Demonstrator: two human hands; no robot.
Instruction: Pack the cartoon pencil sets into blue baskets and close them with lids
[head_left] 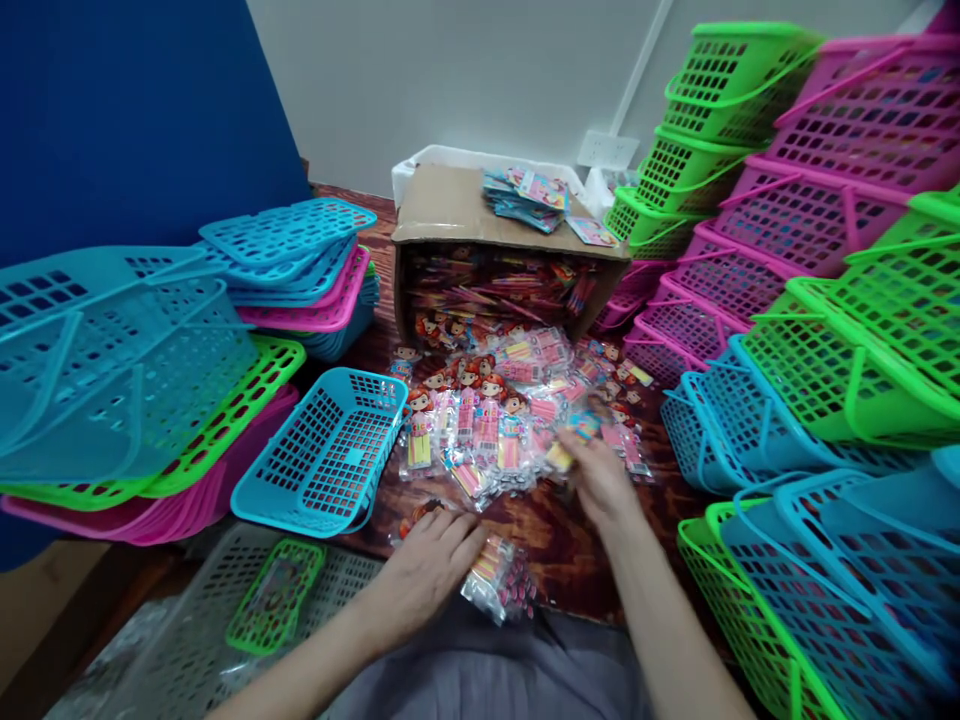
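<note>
My left hand [439,550] rests over a stack of clear plastic packets [495,575] at the table's front edge, its fingers curled round them. The packets have printed cartoon-girl cards and coloured sticks inside. To the right, my right hand [596,475] is slightly blurred and pinches a packet with yellow sticks [561,456] above the wooden table [551,540]. Beyond both hands spreads a heap of similar packets [480,410]. An open cardboard box [442,205], lying on its side behind the heap, holds many more. Left of the heap sits a blue plastic basket [319,465] without packets in it.
Blue, green and pink baskets [135,370] are stacked at left, beside flat blue lids or trays [289,235]. Tall stacks of green, pink and blue baskets [847,350] crowd the right side. Printed cards [529,195] lie on the box. A grey crate [202,600] stands low at front left.
</note>
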